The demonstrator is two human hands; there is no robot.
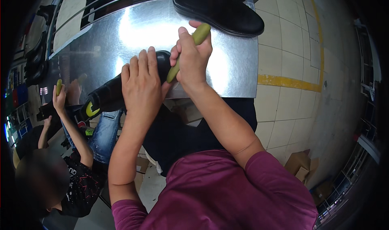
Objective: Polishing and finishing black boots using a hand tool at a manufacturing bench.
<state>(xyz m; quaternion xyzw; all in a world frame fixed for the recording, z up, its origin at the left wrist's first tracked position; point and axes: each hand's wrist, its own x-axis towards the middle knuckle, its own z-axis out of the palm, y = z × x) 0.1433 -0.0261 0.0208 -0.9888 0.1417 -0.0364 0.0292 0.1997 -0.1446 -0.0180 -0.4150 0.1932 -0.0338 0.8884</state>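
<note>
My left hand [142,78] lies over a black boot [111,93], its fingers stretched across the top and the thumb on the near side, holding it at the table's near edge. The boot lies on its side, its rounded toe end [163,63] showing beyond my fingers; a yellow-green patch [92,109] shows at its other end. In my right hand [193,61], closed in a fist, is a smooth olive-green stick [201,33] with rounded ends. Its lower tip meets or nearly meets the boot; contact is hard to tell.
A larger-looking black boot [219,13] stands at the far right of the shiny metal table [239,67]. Metal rails [109,1] run along the far left. A co-worker on the left raises a similar green stick [59,87]. A cardboard box [298,165] sits on the tiled floor.
</note>
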